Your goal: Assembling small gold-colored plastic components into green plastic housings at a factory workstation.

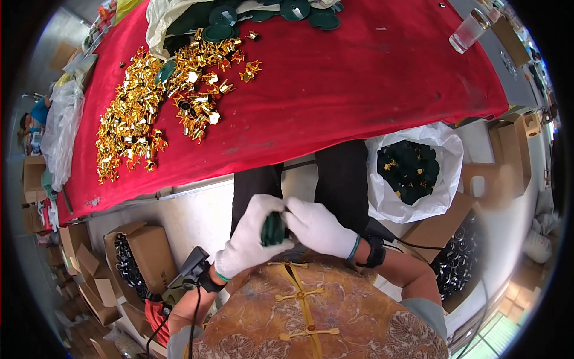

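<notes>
My left hand (251,234), in a white knit glove, is wrapped round a small stack of dark green discs (273,229) in front of my body. My right hand (321,229), gloved the same way, meets it at the stack's right side with its fingers bent together. Whatever those right fingertips pinch is hidden. On the red-covered table ahead lies a spread of shiny gold pronged metal pieces (128,113). More dark green discs (222,16) spill from a pale bag at the table's far side.
Right of my legs, a white sack (449,157) holds green discs with some gold pieces. Cardboard boxes of dark shiny parts stand at lower left (150,254) and lower right (439,224). A drinking glass (467,31) stands on the red cloth (359,78) at far right.
</notes>
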Tool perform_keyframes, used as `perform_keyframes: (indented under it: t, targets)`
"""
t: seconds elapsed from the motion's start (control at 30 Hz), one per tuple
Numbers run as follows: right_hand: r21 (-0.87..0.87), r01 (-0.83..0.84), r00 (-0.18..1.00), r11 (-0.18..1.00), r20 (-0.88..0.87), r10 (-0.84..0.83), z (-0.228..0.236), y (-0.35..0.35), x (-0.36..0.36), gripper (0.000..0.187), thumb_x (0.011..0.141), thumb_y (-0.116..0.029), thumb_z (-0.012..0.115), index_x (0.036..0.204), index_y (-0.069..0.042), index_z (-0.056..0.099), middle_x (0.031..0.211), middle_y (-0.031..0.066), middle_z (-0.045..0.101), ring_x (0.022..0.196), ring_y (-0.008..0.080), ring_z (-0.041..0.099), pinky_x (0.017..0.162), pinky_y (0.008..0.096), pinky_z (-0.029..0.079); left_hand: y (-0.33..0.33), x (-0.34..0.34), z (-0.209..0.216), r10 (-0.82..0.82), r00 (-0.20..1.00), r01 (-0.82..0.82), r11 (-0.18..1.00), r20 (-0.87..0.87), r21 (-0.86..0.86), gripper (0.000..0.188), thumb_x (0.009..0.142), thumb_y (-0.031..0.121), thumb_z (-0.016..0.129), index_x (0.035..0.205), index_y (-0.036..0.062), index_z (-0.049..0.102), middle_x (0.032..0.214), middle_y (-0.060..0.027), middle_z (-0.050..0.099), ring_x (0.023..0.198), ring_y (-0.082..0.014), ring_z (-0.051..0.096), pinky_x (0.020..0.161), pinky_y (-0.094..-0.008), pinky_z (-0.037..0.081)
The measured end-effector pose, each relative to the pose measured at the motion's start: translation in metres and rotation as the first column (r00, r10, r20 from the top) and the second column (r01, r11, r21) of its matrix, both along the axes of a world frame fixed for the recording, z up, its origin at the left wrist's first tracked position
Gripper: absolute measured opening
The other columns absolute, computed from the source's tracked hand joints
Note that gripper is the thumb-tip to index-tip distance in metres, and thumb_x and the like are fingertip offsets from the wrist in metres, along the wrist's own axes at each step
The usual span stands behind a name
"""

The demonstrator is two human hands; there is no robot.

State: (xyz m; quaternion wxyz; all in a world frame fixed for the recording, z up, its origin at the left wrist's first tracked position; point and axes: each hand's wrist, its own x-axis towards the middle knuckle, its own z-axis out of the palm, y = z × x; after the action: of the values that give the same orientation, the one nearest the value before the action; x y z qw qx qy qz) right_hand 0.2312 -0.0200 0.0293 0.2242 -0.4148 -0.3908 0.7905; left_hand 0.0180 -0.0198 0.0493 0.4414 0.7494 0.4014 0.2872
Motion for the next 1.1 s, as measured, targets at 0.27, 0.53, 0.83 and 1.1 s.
perform_keyframes:
  t: [0.27, 0.53, 0.83, 1.1]
  targets:
    - [0.874, -0.364, 0.856, 0.323, 0.45, -0.253, -0.008, -0.003, -0.003, 0.043, 0.094, -0.025, 0.074, 0.13, -0.006, 0.058, 0.099, 0.0129, 0.063, 0.084, 0.0365, 0.071, 0.067, 0.0452, 0.058, -0.012, -0.006, 0.0, 0.591, 0.673, 0.24, 0.393, 0.444, -0.888, 0.059, 0.098, 0.003, 0.073, 0.15, 0.0111, 0.047, 0.13, -0.0071, 0.059, 0.12, -0.0219, 0.065, 0.097, -0.0388, 0.06]
    - [0.805, -0.097, 0.915, 0.585, 0.304, -0.267, -0.006, -0.007, -0.008, 0.026, 0.103, -0.026, 0.067, 0.107, -0.001, 0.068, 0.077, 0.0107, 0.065, 0.061, 0.029, 0.069, 0.057, 0.0394, 0.057, -0.02, -0.003, -0.004, 0.347, 0.868, 0.028, 0.68, 0.355, -0.733, 0.062, 0.089, 0.006, 0.083, 0.141, 0.0082, 0.05, 0.125, -0.0071, 0.059, 0.119, -0.0196, 0.064, 0.097, -0.0359, 0.055]
    - [0.48, -0.126, 0.944, 0.868, 0.328, -0.044, -0.01, -0.006, 0.0, 0.032, 0.107, -0.032, 0.062, 0.117, -0.001, 0.061, 0.086, 0.0097, 0.066, 0.068, 0.0279, 0.073, 0.06, 0.0378, 0.057, -0.013, 0.005, 0.006, 0.227, 0.964, -0.138, 0.873, 0.138, -0.469, 0.06, 0.081, 0.007, 0.091, 0.128, 0.0094, 0.054, 0.119, -0.0071, 0.058, 0.106, -0.0188, 0.06, 0.093, -0.0333, 0.051]
    - [0.778, -0.451, 0.804, 0.438, 0.567, -0.178, -0.008, -0.012, -0.004, 0.031, 0.098, -0.03, 0.071, 0.116, -0.008, 0.06, 0.093, 0.014, 0.063, 0.083, 0.0335, 0.072, 0.07, 0.0447, 0.059, -0.018, 0.002, -0.001, 0.608, 0.706, 0.13, 0.392, 0.363, -0.911, 0.042, 0.104, 0.017, 0.07, 0.141, 0.0098, 0.051, 0.122, -0.0044, 0.057, 0.107, -0.0147, 0.061, 0.094, -0.0314, 0.052]
